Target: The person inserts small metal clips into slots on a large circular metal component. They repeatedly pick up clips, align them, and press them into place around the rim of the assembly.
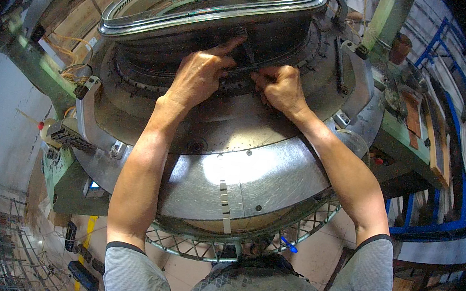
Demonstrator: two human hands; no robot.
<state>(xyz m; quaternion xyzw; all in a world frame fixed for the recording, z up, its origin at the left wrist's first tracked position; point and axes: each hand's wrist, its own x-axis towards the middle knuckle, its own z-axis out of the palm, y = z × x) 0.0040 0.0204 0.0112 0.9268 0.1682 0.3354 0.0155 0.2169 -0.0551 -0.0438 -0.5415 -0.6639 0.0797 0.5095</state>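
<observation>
Both my hands reach forward to a large round metal machine, at the foot of its dark upright cylinder [169,55]. My left hand [197,75] has its index finger stretched out against the cylinder wall, the other fingers partly bent near the lower seam. Just to its right, my right hand [283,88] is closed in a pinch at the same seam; whatever sits between its fingertips is too small and dark to make out. A narrow upright strip [249,49] shows on the wall between the hands. Above them runs a shiny metal rim ring [211,17].
A broad polished ring plate [264,168] curves in front of me, with a green lattice ring [195,247] below. Green frame posts [388,23] stand at both sides. A dark rod [340,63] lies right of the cylinder. Blue racking [433,226] stands far right.
</observation>
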